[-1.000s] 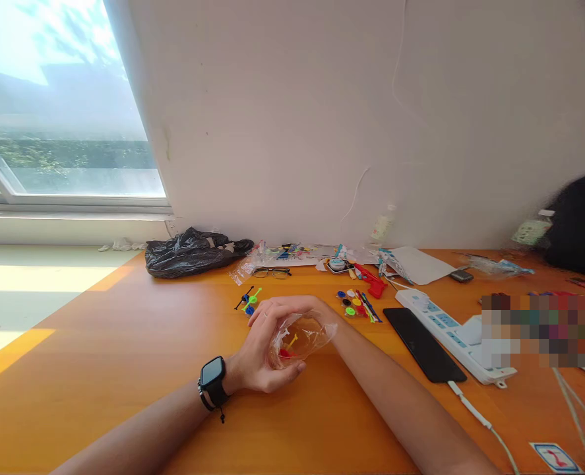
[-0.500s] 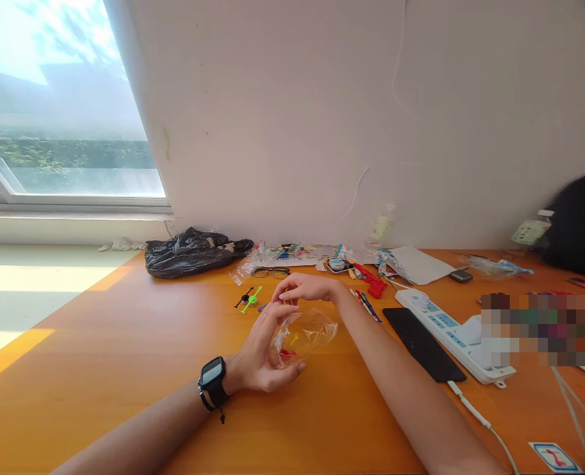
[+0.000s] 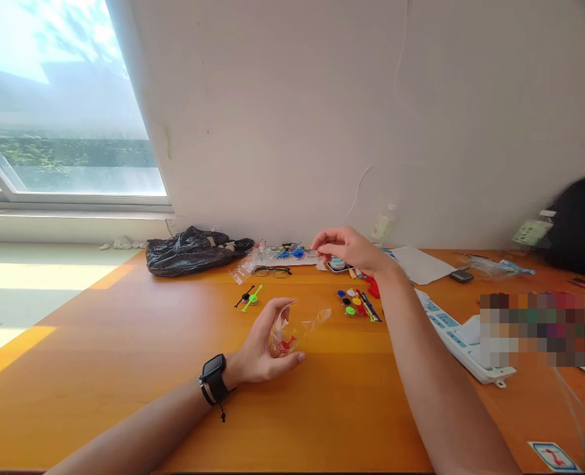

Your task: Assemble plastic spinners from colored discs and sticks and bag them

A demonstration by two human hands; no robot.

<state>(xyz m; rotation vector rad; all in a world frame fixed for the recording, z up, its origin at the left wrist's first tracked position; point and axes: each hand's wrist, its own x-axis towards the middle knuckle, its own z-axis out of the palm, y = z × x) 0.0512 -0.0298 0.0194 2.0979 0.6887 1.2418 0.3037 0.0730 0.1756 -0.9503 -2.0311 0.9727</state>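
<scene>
My left hand (image 3: 261, 356), with a black watch on its wrist, is curled round a clear plastic bag (image 3: 314, 322). Red arrow-shaped pieces (image 3: 287, 344) and bits of yellow and white show inside the bag. Farther back and raised, my right hand (image 3: 350, 251) pinches the end of a blue arrow spinner (image 3: 299, 253). A green arrow spinner (image 3: 252, 299) and a black arrow spinner (image 3: 245, 298) lie side by side on the table, beyond my left hand. Below my right hand sit several round coloured pieces (image 3: 350, 310) and a row of thin arrow sticks (image 3: 370, 307).
Along the wall lie a black plastic bag (image 3: 193, 254), eyeglasses (image 3: 272, 271) and white paper (image 3: 428, 266). A white power strip (image 3: 492, 376) stands to the right, partly behind my right forearm. A small black case (image 3: 461, 276) rests near the paper.
My right hand has moved away from the bag, up and back to the right, and the blue arrow spinner now shows in its fingers. My left hand stays on the bag.
</scene>
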